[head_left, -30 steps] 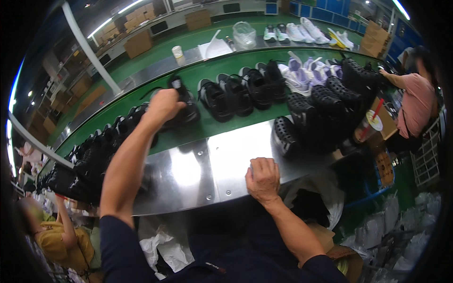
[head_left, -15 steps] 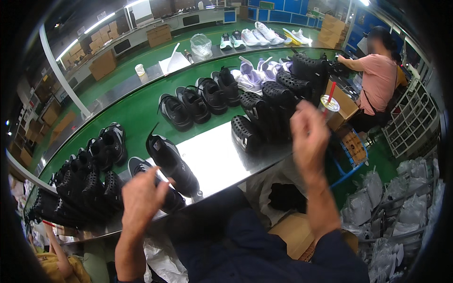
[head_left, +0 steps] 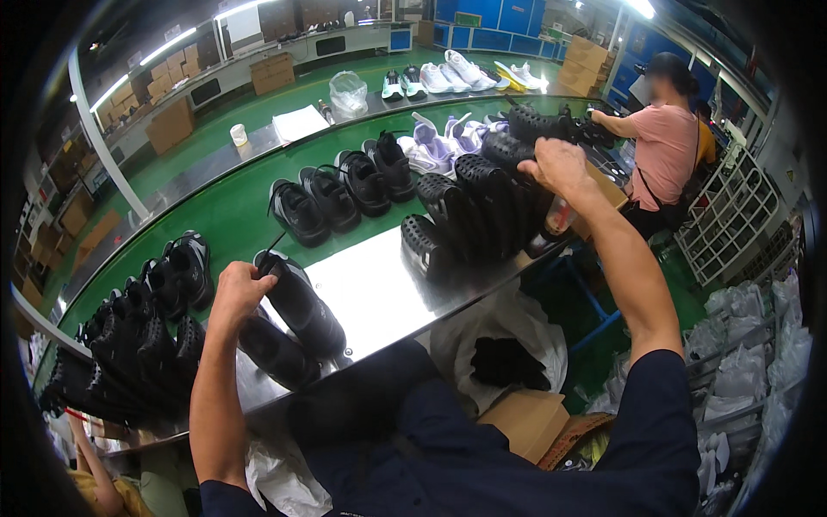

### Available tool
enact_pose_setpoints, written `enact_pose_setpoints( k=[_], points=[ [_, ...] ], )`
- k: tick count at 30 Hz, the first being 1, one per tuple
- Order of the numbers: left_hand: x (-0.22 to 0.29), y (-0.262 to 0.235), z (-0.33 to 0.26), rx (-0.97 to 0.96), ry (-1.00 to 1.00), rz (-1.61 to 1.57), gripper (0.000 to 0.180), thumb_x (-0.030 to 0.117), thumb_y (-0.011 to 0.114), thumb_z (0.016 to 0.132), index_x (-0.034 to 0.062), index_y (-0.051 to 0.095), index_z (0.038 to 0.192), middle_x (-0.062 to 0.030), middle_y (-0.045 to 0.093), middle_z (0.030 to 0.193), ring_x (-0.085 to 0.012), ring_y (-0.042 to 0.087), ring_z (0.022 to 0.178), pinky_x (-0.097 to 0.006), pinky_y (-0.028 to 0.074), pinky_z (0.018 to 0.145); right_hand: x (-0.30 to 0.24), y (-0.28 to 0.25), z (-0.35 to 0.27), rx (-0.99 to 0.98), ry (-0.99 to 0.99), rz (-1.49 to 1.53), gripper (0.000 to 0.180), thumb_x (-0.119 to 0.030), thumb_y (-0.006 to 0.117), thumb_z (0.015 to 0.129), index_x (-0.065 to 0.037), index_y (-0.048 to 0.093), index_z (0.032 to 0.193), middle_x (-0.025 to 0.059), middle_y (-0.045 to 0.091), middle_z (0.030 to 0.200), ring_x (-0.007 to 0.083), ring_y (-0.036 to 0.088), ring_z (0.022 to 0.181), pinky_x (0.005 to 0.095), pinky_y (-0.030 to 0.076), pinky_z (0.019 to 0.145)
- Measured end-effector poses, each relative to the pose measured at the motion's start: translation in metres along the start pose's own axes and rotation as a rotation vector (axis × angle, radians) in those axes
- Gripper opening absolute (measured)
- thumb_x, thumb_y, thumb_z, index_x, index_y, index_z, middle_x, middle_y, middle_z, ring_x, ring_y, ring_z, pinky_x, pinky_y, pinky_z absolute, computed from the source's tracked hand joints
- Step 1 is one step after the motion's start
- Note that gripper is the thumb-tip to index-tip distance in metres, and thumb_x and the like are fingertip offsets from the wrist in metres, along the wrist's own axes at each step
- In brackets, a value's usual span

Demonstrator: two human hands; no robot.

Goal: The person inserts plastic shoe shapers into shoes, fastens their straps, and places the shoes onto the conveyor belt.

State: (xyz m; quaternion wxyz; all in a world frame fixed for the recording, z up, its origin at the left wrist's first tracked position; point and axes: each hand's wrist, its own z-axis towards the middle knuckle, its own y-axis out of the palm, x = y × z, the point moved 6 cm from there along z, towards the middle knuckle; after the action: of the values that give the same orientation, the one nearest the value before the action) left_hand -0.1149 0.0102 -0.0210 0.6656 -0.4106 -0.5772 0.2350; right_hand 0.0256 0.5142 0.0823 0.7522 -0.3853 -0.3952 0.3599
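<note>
My left hand (head_left: 244,289) is closed with its thumb and fingers at the upper end of a black shoe (head_left: 303,302), where a loose dark lace sticks up. A second black shoe (head_left: 277,351) lies beside it at the near edge of the bench. On the right, my right hand (head_left: 560,168) reaches over a row of upright black shoes (head_left: 482,202) with perforated soles. Its bent fingers are at the edge of a black shoe (head_left: 508,150) behind that row; the fingertips are partly hidden.
The bench has a bare metal plate (head_left: 379,293) and a green top (head_left: 233,207). More black shoes (head_left: 345,185) stand beyond; others (head_left: 155,336) crowd the left. A drink cup (head_left: 558,217) sits under my right forearm. A co-worker (head_left: 663,155) stands at right. Below hangs a white bag (head_left: 543,323).
My right hand has moved up and away, over the shoes at the right. My left hand has come to the far shoe of the near pair. The view has shifted slightly.
</note>
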Motion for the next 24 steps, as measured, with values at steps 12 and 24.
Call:
enact_pose_setpoints(
  k=[12,24],
  points=[
    [-0.023,0.019,0.023,-0.221,0.152,-0.172,0.025,0.016,0.066,0.082,-0.0072,0.064,0.074,-0.0076,0.058,0.063,-0.0161,0.058,0.057,-0.033,0.048,0.054,-0.263,-0.069,-0.104,-0.748,-0.418,1.063,0.056,-0.050,0.065,0.094,0.002,0.062,0.077,0.0020,0.046,0.059,0.0127,0.046,0.054,0.0334,0.036,0.048],
    [0.050,0.045,0.027,-0.098,0.536,-0.029,0.023,0.019,0.069,0.083,-0.0031,0.068,0.091,-0.0263,0.064,0.081,-0.0389,0.065,0.080,-0.045,0.050,0.072,-0.341,-0.042,-0.090,-0.213,-0.548,0.478,0.035,-0.035,0.070,0.087,0.000,0.072,0.088,0.0220,0.071,0.094,0.0382,0.071,0.088,0.0471,0.057,0.079]
  ],
)
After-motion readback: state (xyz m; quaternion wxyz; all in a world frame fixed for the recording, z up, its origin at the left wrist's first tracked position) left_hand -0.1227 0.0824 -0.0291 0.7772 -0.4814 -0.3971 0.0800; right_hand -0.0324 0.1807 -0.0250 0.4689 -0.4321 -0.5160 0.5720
